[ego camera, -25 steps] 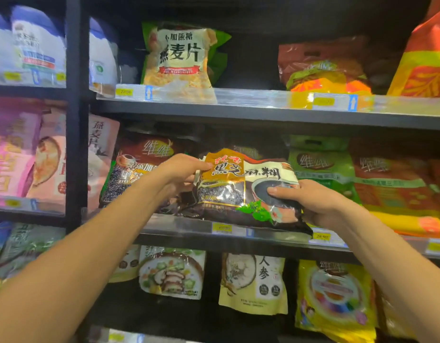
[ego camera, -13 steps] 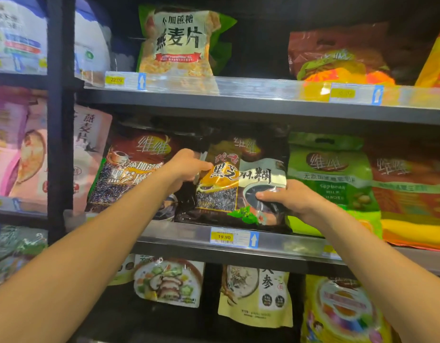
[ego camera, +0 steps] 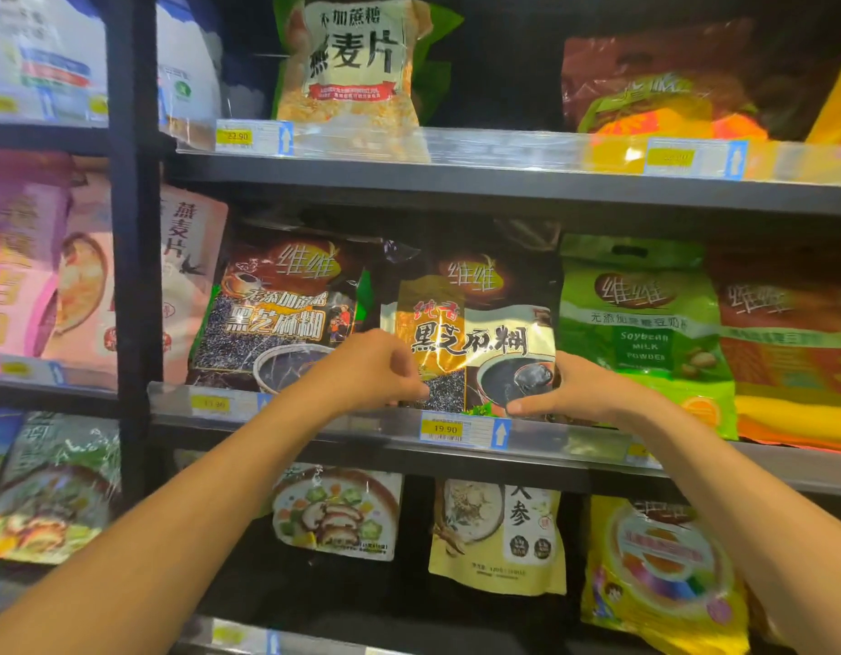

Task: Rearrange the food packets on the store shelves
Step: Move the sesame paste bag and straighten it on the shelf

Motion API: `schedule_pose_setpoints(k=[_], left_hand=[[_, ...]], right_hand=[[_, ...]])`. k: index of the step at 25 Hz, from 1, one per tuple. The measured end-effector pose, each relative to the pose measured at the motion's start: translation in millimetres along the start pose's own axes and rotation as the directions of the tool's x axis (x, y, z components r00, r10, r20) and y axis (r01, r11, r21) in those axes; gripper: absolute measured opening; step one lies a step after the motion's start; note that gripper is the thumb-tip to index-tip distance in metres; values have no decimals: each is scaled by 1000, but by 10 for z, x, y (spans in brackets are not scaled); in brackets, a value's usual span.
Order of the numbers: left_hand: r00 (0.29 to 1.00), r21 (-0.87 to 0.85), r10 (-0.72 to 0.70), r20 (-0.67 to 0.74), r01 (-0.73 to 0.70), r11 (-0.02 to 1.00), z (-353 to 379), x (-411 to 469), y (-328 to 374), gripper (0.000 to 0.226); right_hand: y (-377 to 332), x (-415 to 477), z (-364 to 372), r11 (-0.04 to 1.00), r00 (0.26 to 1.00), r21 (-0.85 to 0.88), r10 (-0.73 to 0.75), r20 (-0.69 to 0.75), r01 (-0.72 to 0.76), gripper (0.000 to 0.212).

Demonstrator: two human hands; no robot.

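Observation:
A dark packet of black sesame paste with a gold panel stands upright on the middle shelf, between a similar dark brown packet and a green soybean milk powder packet. My left hand pinches its lower left edge. My right hand grips its lower right corner, thumb on the front.
An orange-red packet stands at the far right of the middle shelf. Above, an oat flakes bag and a red-orange bag sit on the top shelf. Below hang soup-mix packets and a yellow packet. A black upright post divides the left bay.
The sesame packet went from lying tilted on the shelf edge to standing upright in its slot. Both hands slid down to its lower corners.

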State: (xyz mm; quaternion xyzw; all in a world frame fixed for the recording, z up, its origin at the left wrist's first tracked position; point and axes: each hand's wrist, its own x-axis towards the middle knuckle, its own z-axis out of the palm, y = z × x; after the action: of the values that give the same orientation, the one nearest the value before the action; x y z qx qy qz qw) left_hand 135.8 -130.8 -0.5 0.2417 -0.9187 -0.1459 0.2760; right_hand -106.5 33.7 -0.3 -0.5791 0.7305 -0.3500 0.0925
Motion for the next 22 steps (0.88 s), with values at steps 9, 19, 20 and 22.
schedule_pose_setpoints(k=[9, 19, 20, 22], left_hand=[[980, -22, -107, 169, 113, 993, 37, 231, -5, 22], [981, 5, -158, 114, 158, 987, 152, 415, 1, 15], [980, -2, -160, 121, 161, 987, 149, 406, 4, 15], [977, -4, -160, 142, 162, 987, 140, 390, -19, 14]], right_hand=[[-61, 82, 123, 998, 998, -56, 3, -57, -6, 42], [63, 341, 222, 979, 974, -113, 148, -170, -168, 100], [75, 354, 207, 974, 971, -137, 153, -182, -180, 105], [64, 365, 183, 968, 973, -162, 162, -164, -189, 93]])
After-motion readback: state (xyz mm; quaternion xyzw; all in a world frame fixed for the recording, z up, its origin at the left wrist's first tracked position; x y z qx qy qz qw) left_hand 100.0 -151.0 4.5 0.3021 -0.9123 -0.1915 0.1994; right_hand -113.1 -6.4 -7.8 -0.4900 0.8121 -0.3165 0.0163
